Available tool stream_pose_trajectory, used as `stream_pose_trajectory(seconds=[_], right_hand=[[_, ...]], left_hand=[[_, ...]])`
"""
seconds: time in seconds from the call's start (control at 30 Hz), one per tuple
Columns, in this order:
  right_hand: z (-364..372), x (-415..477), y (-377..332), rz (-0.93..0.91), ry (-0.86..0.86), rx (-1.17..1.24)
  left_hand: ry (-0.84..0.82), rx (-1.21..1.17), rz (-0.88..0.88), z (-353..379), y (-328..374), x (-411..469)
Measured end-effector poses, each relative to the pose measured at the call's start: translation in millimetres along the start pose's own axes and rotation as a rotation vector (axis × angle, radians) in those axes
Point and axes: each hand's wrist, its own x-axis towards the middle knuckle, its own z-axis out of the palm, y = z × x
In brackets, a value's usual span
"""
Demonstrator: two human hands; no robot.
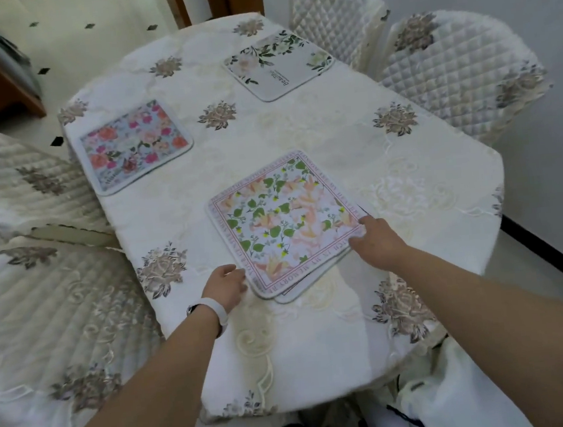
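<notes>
Head view: a stack of placemats lies on the tabletop (300, 135), on the near half and right of centre, turned corner-on to the person. The top placemat (284, 220) carries green leaves, orange blossoms and a pink border of capital lettering; along its near right edge "IN MY MEMORY" can be read, and the rest is too small to tell. The lower placemat (293, 296) shows only as a pale rim under the near corner. The right hand (375, 238) holds the right corner of the top placemat, thumb on the printed face and fingers curled over the edge. The left hand (225, 284), with a white wristband (214, 311) on its wrist, rests against the near left edge with fingers loosely curled; whether it grips cannot be told. The two hands are well apart, one at each side of the stack. A pink placemat (136, 146) lies far left. A white placemat (279, 63), printed "Beautiful", lies at the far end. Quilted chairs (458, 69) surround the tabletop.
</notes>
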Motion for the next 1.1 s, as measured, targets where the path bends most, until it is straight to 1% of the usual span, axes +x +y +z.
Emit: stream_pose_trajectory(seconds=[0.07, 0.13, 0.27, 0.43, 0.5, 0.67, 0.83, 1.1], right_hand=[[-0.3, 14.8, -3.2, 0.03, 0.004, -0.002], [-1.9, 26.8, -7.5, 0.069, 0.048, 0.005], [-6.3, 43.6, -14.8, 0.11, 0.129, 0.111], [-9.6, 52.3, -16.3, 0.115, 0.029, 0.302], [-7.2, 51.4, -16.8, 0.116, 0.04, 0.331], [-1.8, 38.3, -23.5, 0.105, 0.088, 0.374], [-2.7, 16.6, -26.9, 0.041, 0.143, 0.354], [4.6, -28.8, -35.9, 0.051, 0.17, 0.406]], left_hand=[[-0.014, -0.066, -0.03, 1.2, 6.1, 11.2], [-0.026, -0.096, -0.044, 1.8, 11.3, 19.8], [-0.017, -0.12, -0.05, 3.9, 14.8, 35.4], [0.053, -0.035, -0.001, 6.6, 18.0, 39.6], [0.054, -0.04, 0.004, 6.9, 16.2, 38.8], [0.049, -0.083, 0.007, 5.0, 14.9, 32.3], [0.027, -0.078, 0.052, -1.6, 17.5, 17.6], [-0.022, -0.151, 0.078, -31.5, 7.9, -7.4]])
